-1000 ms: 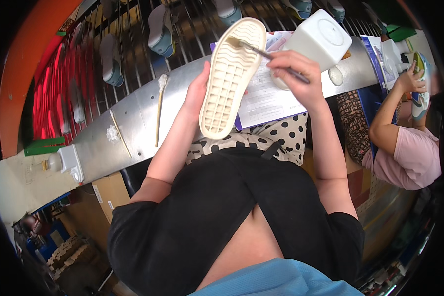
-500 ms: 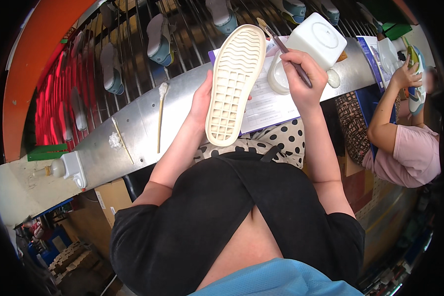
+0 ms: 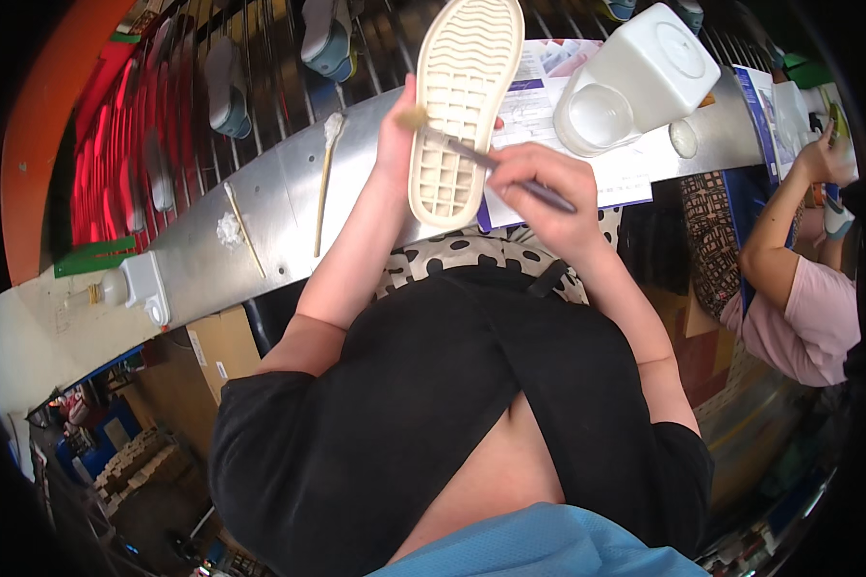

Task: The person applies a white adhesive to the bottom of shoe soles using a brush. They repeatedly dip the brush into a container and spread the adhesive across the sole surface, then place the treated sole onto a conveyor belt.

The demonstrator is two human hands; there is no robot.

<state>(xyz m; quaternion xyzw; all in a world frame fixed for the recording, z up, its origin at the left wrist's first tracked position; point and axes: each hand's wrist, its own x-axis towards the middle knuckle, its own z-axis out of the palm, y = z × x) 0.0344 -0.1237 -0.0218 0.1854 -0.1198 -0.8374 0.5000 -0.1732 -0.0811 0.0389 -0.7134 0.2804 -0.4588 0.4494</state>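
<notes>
A cream shoe sole (image 3: 471, 58) with a wavy and square-grid inner face is held nearly upright by my left hand (image 3: 394, 135), closed around its left edge; a fingertip shows at the right edge. My right hand (image 3: 548, 192) grips a dark-handled brush (image 3: 473, 154). Its tan bristles lie over the sole's left rim, close to my left fingers; whether they touch the rim I cannot tell. Beyond my right hand, a white plastic container (image 3: 659, 62) leans beside a clear round cup (image 3: 590, 120) on printed sheets (image 3: 625, 188).
Two cotton-tipped sticks (image 3: 325, 188) (image 3: 245, 231) lie on the metal ledge (image 3: 284, 221) at left. Behind it runs a rack of rods carrying grey-blue shoe uppers (image 3: 327, 38). A white dispenser (image 3: 146, 288) sits at the ledge's left end. A co-worker (image 3: 789, 260) handles a shoe at right.
My right hand has come down and left, carrying the brush from beside the container to the sole's left rim. The sole sits slightly higher in view.
</notes>
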